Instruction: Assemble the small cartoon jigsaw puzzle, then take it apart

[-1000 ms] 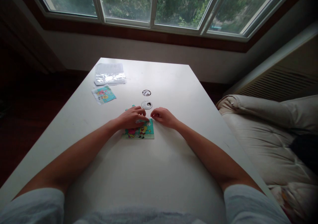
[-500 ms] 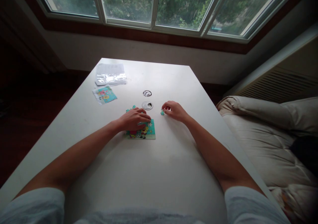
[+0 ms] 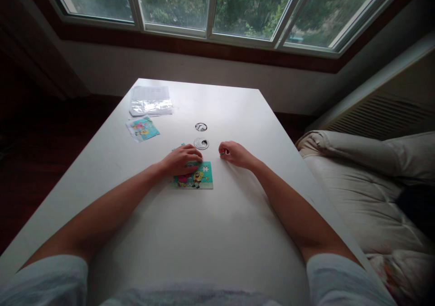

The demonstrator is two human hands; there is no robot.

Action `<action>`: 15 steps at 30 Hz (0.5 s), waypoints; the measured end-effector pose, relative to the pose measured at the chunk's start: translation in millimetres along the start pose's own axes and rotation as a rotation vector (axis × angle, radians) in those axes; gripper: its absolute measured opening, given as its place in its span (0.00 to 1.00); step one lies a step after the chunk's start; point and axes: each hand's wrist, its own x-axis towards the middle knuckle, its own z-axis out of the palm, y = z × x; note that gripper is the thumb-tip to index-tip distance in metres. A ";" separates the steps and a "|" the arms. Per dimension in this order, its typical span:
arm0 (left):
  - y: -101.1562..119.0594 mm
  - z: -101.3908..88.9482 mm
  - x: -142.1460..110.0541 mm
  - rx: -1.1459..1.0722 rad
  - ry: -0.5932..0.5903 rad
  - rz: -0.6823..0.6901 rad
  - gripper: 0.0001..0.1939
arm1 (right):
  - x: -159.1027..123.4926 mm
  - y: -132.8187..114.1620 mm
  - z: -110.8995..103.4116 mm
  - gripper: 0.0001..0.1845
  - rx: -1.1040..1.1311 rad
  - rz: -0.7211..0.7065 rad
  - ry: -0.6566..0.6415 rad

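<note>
White table (image 3: 204, 233) by a window (image 3: 173, 7). Clear bag (image 3: 151, 102) at far-left corner, can't make out contents; picture card (image 3: 145, 128) just nearer. I see hands apart: left hand (image 3: 183, 159) lying loosely over mid-table puzzle (image 3: 204, 181), right hand (image 3: 235, 154) pinching small green piece (image 3: 222, 154) beside it.

So there's a big white table (image 3: 231, 224), and past its far end a sliding window (image 3: 210, 7) with pale frames and reddish-brown wood trim (image 3: 204, 49). Leafy green trees (image 3: 251, 5) fill the glass. Plain pale wall (image 3: 204, 69) under that, behind the table. Daylight's basically hitting the table's far end, while the corners either side go pretty murky. Left of the table is dark reddish flooring (image 3: 54, 147). Right of it, a cream tufted sofa (image 3: 360, 197), with a slatted panel (image 3: 370, 116) beyond, farther from the table.
</note>
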 end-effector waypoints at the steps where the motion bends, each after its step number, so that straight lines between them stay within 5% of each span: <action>1: -0.5 0.3 -0.2 0.007 -0.001 -0.002 0.12 | 0.0 -1.2 1.1 0.08 0.045 0.012 -0.006; 15: -4.5 -0.6 -0.6 0.128 0.057 -0.049 0.11 | 2.4 -22.5 18.2 0.11 0.309 -0.026 0.034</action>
